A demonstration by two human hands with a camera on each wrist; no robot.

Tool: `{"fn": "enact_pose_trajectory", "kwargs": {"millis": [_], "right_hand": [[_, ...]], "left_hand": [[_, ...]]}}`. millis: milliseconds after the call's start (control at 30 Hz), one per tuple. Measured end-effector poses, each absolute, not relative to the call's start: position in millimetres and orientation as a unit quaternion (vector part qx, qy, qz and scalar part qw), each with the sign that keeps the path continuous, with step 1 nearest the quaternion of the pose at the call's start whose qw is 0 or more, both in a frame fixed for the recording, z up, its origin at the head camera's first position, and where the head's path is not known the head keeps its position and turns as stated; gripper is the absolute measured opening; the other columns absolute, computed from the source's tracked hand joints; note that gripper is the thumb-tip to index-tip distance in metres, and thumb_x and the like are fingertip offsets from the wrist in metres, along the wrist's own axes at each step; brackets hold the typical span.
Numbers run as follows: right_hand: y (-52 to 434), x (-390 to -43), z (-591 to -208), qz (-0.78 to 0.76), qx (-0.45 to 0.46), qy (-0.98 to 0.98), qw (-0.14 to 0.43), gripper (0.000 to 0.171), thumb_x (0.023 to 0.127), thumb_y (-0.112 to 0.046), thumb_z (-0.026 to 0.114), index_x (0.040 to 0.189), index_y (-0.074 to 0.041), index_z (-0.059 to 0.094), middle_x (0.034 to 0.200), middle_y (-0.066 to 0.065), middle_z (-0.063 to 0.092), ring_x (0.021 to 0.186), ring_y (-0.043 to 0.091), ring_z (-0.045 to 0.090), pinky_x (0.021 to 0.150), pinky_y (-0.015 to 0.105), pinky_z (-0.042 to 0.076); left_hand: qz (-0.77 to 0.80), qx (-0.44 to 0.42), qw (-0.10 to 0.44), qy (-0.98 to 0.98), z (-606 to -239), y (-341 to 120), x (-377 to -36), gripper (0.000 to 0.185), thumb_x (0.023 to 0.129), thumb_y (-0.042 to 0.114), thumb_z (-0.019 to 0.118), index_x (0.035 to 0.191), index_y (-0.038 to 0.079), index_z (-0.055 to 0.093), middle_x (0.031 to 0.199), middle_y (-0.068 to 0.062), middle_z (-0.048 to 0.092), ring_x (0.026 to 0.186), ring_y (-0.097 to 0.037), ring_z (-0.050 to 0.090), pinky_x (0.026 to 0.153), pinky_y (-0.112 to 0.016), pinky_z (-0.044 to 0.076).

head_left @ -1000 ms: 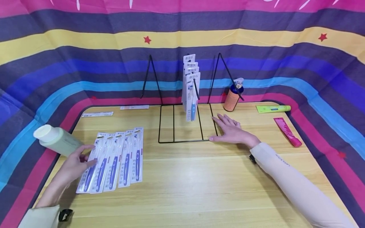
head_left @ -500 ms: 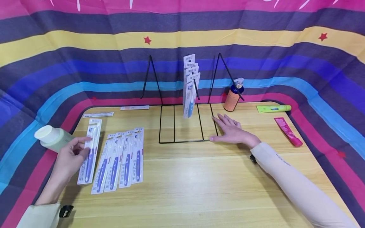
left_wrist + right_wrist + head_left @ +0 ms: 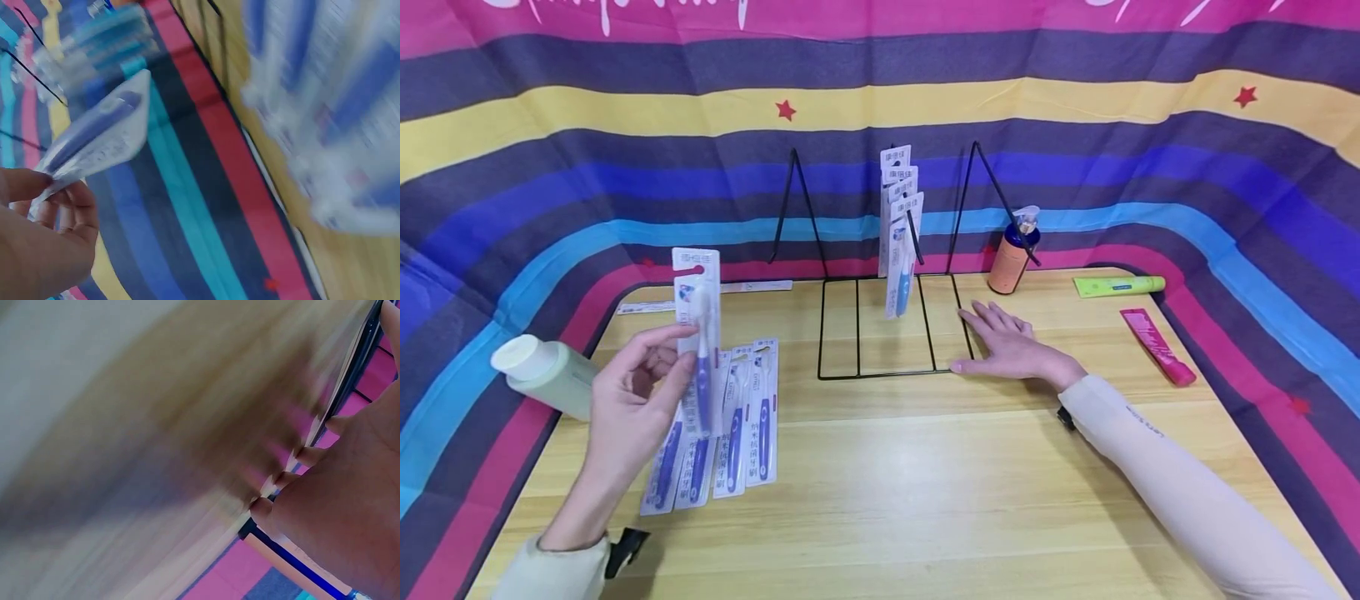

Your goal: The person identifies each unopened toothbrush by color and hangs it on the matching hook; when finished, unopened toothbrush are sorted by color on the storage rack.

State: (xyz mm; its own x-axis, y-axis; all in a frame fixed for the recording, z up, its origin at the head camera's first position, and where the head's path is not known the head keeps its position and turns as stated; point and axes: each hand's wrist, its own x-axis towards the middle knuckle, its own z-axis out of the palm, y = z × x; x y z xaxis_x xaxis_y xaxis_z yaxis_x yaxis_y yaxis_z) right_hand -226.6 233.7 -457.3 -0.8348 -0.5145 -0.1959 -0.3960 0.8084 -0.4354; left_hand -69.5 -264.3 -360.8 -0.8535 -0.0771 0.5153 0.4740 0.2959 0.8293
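Note:
My left hand (image 3: 636, 392) pinches one packaged blue toothbrush (image 3: 697, 333) and holds it upright above the table; the left wrist view shows the same pack (image 3: 94, 140) between thumb and fingers. Below it a row of several more toothbrush packs (image 3: 730, 425) lies flat on the wooden table (image 3: 925, 483). A black wire rack (image 3: 887, 325) stands at the back centre, with several toothbrush packs (image 3: 901, 225) hanging from its hook. My right hand (image 3: 1007, 342) lies flat, fingers straight, on the table against the rack's right base edge.
A pale green bottle (image 3: 542, 375) lies at the left table edge. An orange pump bottle (image 3: 1013, 250), a green tube (image 3: 1118, 286) and a pink tube (image 3: 1156, 347) sit at the back right. Two flat packs (image 3: 752, 286) lie at the back left. Striped cloth walls surround the table.
My left hand took the leftmost toothbrush pack from the row, lifted it off the table and turned it upright. The right hand has stayed put.

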Motion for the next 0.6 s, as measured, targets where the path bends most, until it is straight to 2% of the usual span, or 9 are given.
{"fn": "enact_pose_trajectory", "kwargs": {"millis": [200, 367, 600], "right_hand": [[234, -226, -456, -0.183, -0.240, 0.941, 0.154, 0.109, 0.098, -0.073, 0.065, 0.177, -0.017, 0.014, 0.182, 0.015, 0.000, 0.165, 0.044, -0.006, 0.121, 0.076, 0.005], [233, -228, -456, -0.175, -0.241, 0.943, 0.147, 0.109, 0.099, -0.073, 0.064, 0.177, -0.017, 0.015, 0.182, 0.016, 0.002, 0.165, 0.045, -0.004, 0.121, 0.075, 0.007], [233, -227, -456, -0.177, -0.240, 0.943, 0.148, 0.109, 0.098, -0.074, 0.065, 0.177, -0.016, 0.015, 0.182, 0.016, 0.002, 0.165, 0.045, -0.004, 0.121, 0.076, 0.007]], "left_hand": [[-0.627, -0.239, 0.262, -0.694, -358, -231, -73, 0.034, 0.096, -0.024, 0.058, 0.129, -0.019, 0.065, 0.113, -0.012, 0.072, 0.083, -0.016, 0.059, 0.078, -0.019, 0.049], [-0.639, -0.273, 0.279, -0.663, -360, -213, -81, 0.033, 0.094, -0.024, 0.059, 0.127, -0.022, 0.063, 0.121, -0.016, 0.073, 0.096, -0.020, 0.066, 0.088, -0.022, 0.054], [-0.651, -0.293, 0.276, -0.643, -369, -199, -91, 0.031, 0.094, -0.023, 0.061, 0.126, -0.022, 0.063, 0.120, -0.017, 0.073, 0.095, -0.020, 0.066, 0.087, -0.024, 0.055]]}}
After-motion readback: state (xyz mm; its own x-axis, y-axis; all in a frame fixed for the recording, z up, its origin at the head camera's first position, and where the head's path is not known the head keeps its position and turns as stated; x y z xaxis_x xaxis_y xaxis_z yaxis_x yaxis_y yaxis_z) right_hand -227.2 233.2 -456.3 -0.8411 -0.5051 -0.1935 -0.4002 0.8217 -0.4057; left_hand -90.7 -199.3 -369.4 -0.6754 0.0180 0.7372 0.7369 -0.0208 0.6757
